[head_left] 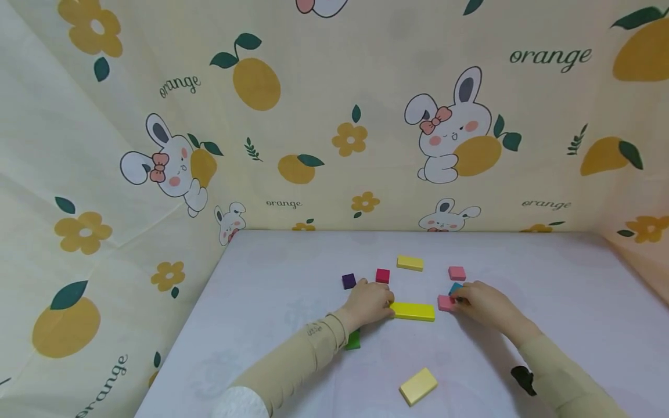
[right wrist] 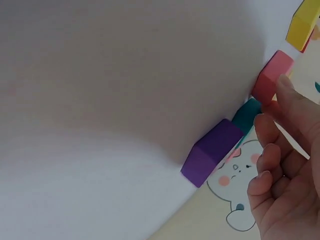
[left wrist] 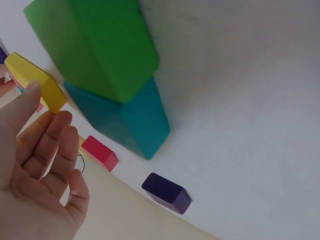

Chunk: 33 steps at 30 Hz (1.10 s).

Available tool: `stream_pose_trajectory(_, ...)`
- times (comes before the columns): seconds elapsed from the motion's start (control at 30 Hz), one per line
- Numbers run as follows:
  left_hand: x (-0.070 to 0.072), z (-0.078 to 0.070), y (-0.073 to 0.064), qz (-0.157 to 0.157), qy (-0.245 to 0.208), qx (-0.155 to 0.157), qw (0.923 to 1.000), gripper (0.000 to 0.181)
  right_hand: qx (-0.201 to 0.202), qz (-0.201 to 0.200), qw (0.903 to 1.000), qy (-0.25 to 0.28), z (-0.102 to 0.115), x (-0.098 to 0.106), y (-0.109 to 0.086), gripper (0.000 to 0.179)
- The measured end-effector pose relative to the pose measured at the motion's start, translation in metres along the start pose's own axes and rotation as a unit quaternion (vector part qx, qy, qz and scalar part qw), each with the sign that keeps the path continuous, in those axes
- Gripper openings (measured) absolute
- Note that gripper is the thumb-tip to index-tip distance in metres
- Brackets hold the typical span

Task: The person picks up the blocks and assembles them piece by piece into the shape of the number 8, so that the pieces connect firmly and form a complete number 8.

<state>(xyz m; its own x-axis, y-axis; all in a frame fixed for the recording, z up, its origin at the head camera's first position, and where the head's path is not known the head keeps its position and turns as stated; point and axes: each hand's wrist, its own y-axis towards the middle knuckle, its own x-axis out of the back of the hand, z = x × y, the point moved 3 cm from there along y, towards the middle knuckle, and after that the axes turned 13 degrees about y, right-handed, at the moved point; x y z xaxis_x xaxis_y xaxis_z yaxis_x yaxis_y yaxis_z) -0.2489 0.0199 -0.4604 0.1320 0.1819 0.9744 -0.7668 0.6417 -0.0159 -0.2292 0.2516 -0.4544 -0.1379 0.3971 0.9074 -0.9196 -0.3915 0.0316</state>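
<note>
Tabletop spread, in the head view, beneath left hand and right hand, each in a narrow pinch. The long yellow block marked the clock's centre, its nine-o'clock end held by the left hand; a pale yellow block lay apart at six o'clock; a pink block, just beside centre at three, was held by the right hand; a red block lay near eleven.

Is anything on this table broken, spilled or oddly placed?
Nothing looks broken or spilled. One thing sits askew: the pale yellow block at the front lies diagonally, on its own, while the bright yellow block touched by the left hand lies nearly straight across. Probably just loose, not wrong.
</note>
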Motion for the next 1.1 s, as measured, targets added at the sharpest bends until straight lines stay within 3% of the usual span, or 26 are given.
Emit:
stream_pose_trajectory(0.43,0.003,0.0,-0.001,-0.004,0.005,0.005,1.0,0.022,-0.025,0.018,0.9991,0.028,0.008,-0.002,0.017,0.023)
stream_pose_trajectory(1.1,0.003,-0.001,0.0,-0.001,-0.002,0.009,1.0,0.022,-0.02,0.015,0.9996,0.011,0.008,-0.004,0.02,0.023)
